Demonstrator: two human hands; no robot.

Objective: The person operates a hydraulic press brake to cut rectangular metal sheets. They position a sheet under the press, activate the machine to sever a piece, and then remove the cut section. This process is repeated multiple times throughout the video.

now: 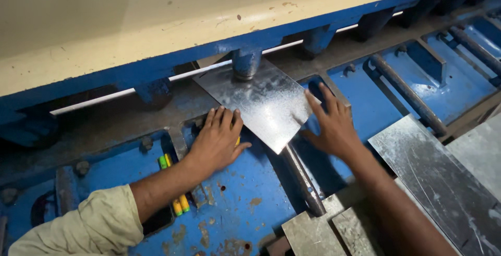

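Both hands flat, open: left hand (219,138), right hand (334,125) touching metal sheet (263,102)

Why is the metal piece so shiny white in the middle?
In the head view, light glares off the metal sheet between the left hand and right hand; shadow darkens the gap under the blue machine; everything looks fairly sharp.

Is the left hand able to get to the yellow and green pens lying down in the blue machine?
Probably yes. The left hand rests flat beside the shiny metal sheet, and the pens lie just under that forearm in a recess. Nothing covers them, so pulling the hand back should reach them.
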